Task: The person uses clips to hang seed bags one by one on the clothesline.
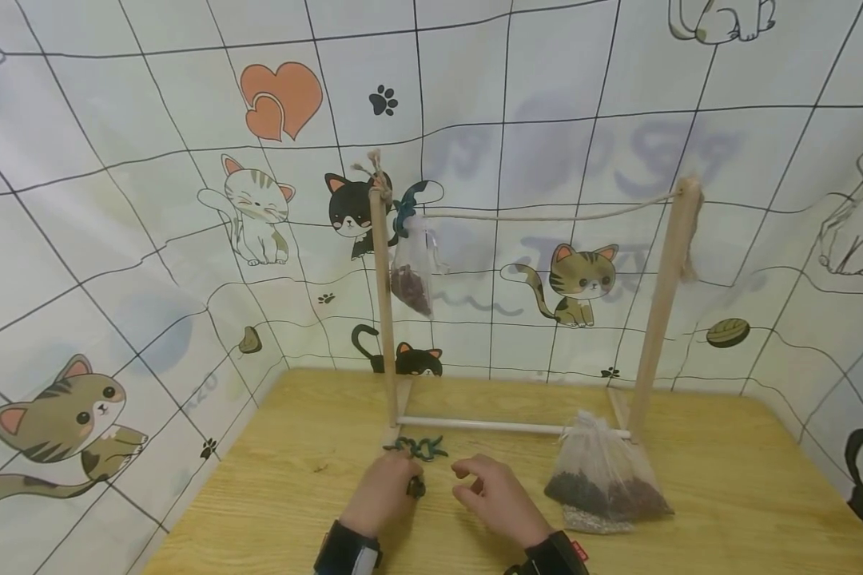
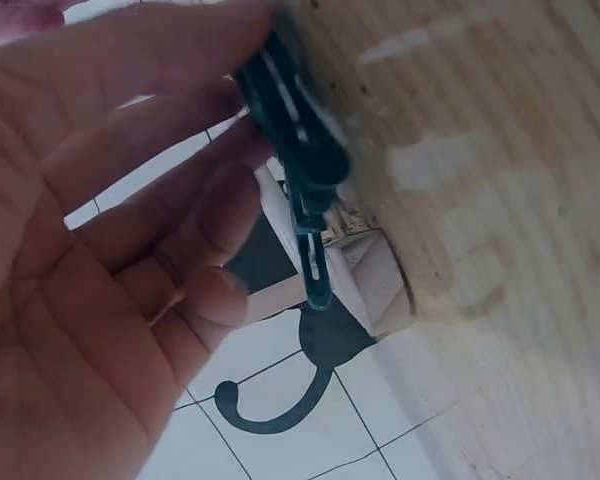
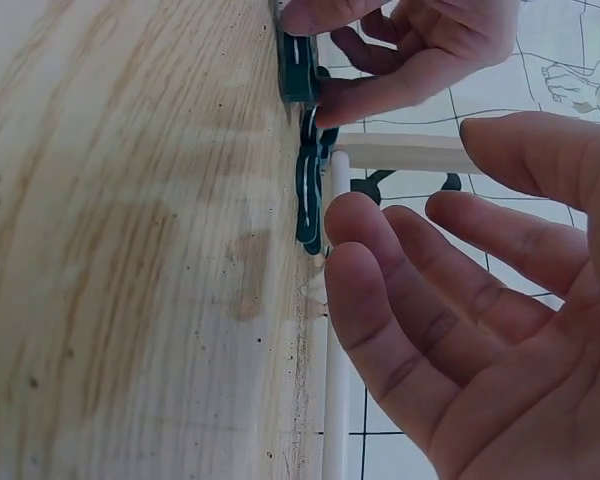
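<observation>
Clearly, the relation that counts is between the left hand (image 1: 388, 487) and a small green peg (image 2: 298, 120); both are in front of the rack (image 1: 383, 319), just on the near side of its left foot; thumb and finger pinch the peg, the other fingers being bent and bearing nothing. The loose pegs (image 3: 307, 200) form a short row beyond those fingertips, close to the rack's left foot; the row runs sideways, roughly parallel to the rack's white rod (image 1: 503, 426); in the right wrist view the held peg seems to share that axis, though its exact tilt cannot be told.

The right hand (image 1: 496, 495) is in front of the rack, right of its left foot; its fingers are slack and slightly bent, its thumb stands off, and it touches nothing; from it the held peg is to the left, the row to the left and farther in; the hands are apart, the left being the nearer to every loose peg. Reaching the row, it is judged, calls for a short move toward the rack from the left hand, a crosswise one from the right.

Elsewhere, a bag (image 1: 411, 279) hangs from the rack's cord (image 1: 539, 216) beside its left post; more bags (image 1: 604, 471) rest before its right foot.
</observation>
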The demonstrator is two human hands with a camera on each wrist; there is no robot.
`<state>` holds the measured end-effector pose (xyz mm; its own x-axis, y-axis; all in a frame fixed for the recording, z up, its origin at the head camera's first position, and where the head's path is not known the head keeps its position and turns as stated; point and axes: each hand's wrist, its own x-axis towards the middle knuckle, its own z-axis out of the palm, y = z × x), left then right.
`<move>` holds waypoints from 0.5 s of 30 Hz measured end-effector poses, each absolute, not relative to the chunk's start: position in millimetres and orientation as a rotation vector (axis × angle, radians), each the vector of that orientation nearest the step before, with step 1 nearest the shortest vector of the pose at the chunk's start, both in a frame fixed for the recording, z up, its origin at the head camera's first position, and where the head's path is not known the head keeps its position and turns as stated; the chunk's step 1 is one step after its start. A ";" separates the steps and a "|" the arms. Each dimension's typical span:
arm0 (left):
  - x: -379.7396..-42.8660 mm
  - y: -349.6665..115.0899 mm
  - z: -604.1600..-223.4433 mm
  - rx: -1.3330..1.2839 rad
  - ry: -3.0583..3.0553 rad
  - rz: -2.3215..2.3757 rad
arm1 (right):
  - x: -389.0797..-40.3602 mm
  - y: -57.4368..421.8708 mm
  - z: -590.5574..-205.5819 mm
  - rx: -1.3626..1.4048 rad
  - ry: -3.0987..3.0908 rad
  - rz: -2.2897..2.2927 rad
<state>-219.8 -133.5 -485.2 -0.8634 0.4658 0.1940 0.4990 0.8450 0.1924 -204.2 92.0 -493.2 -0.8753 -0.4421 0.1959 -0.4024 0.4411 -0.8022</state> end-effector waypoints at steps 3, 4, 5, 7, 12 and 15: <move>-219.8 -132.0 -482.1 -0.771 -2.836 -0.365 | -204.7 93.5 -493.1 -0.769 2.638 -1.445; -219.6 -130.9 -480.7 -0.775 -2.809 -0.369 | -204.7 94.8 -493.1 -0.766 2.640 -1.446; -219.2 -129.3 -478.4 -0.785 -2.778 -0.372 | -204.7 96.6 -493.2 -0.770 2.638 -1.456; -217.1 -124.6 -472.2 -0.800 -2.716 -0.372 | -204.8 100.4 -493.1 -0.766 2.650 -1.466; -210.7 -106.5 -453.6 -0.856 -2.549 -0.323 | -203.8 110.1 -486.7 -0.699 2.637 -1.546; -207.8 -94.7 -445.8 -0.899 -2.487 -0.318 | -202.2 114.8 -481.9 -0.632 2.549 -1.652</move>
<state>-207.8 -94.7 -445.8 -0.6728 0.5402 0.5055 0.6500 0.7579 0.0552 -202.2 114.8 -481.9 -0.9162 -0.3557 0.1845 -0.3137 0.3503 -0.8825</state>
